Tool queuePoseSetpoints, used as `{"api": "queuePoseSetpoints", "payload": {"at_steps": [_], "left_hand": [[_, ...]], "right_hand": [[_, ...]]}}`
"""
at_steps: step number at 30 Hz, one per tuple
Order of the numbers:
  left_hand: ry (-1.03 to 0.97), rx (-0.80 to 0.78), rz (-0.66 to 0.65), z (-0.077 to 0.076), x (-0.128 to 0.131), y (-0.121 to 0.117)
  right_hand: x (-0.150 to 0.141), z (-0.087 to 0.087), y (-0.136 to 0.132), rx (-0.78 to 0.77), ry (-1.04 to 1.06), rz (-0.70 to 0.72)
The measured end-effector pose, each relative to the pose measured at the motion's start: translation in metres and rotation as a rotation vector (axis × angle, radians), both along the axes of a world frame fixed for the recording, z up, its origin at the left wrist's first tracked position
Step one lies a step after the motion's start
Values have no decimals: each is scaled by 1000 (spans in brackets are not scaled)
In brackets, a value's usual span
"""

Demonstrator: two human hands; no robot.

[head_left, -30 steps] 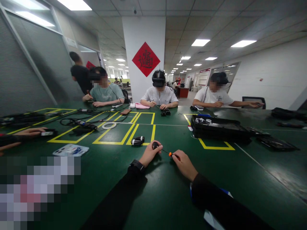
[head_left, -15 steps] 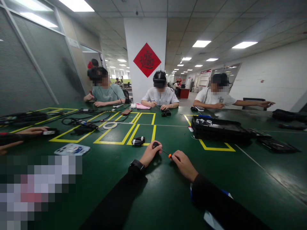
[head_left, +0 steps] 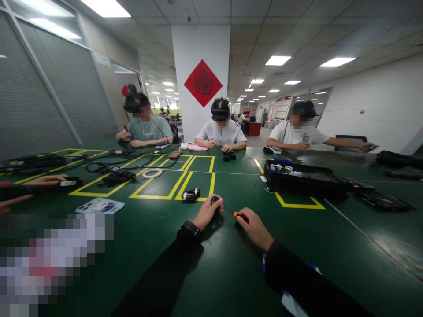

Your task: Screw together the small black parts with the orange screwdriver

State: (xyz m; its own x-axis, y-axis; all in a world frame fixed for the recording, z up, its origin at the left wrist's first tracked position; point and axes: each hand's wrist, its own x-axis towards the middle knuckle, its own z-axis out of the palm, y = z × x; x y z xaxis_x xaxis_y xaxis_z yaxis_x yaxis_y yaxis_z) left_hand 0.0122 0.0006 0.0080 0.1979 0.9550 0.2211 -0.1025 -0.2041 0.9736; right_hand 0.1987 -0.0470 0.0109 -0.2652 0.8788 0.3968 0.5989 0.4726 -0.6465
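My left hand is closed around a small black part, mostly hidden by the fingers. In my right hand is a screwdriver with an orange and black handle, pinched between thumb and fingers. Its thin shaft points left and its tip meets or nearly meets the black part; exact contact is too small to tell. Beyond my left hand a black cylindrical piece with white bands lies on the green table.
A black tray with parts stands to the right. Cables and a white cable coil lie left, near a phone. Several people sit across the table; another person's hand rests at far left.
My right fingers have shifted on the screwdriver, and more of its handle shows now. My left hand keeps the black part in nearly the same place.
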Motion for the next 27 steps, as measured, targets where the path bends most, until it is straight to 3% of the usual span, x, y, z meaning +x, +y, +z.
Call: {"api": "queuePoseSetpoints", "payload": {"at_steps": [5,12,19,27], "left_hand": [[-21,-28,5,-1,0,0],[-63,-71,-46,-3,0,2],[-140,-89,-9,-6,-1,5],[27,62,63,-6,-3,4]], "right_hand": [[1,2,-3,-49,85,30],[0,2,-3,-49,102,-7],[1,8,-6,-54,140,-51],[1,10,-5,-62,169,-9]]}}
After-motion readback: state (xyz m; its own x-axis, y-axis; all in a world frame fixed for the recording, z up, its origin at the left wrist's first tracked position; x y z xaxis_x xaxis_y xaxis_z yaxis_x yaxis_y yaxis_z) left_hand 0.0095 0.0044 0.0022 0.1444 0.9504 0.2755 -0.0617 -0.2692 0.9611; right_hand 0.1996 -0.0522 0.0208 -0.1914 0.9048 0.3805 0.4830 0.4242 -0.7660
